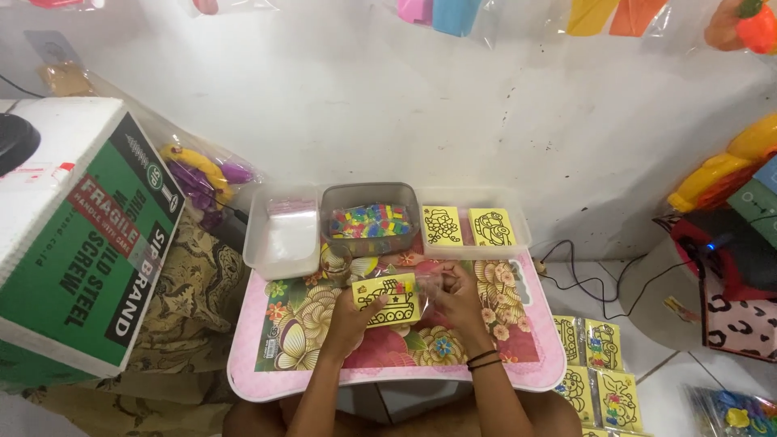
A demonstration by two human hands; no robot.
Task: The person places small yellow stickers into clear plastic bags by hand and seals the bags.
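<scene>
My left hand (350, 317) holds a yellow card (387, 299) with a black line drawing of a tank, inside a clear plastic sleeve, just above a small pink table (267, 380) with a flowered top. At the card's right edge, my right hand (456, 295) pinches the clear sleeve. Black bands circle the right wrist. Behind the hands, at the table's far edge, stand three containers: a white tub of clear bags (282, 235), a grey tub of small coloured pieces (370, 220), and a clear tray with two more yellow line-drawing cards (468, 226).
A large green and white cardboard box (77, 243) stands to the left. Packed yellow cards (595, 372) lie on the floor at right, near black cables (579, 279) and bagged toys (732, 409). A white wall rises behind, with bagged toys (202, 174) against it.
</scene>
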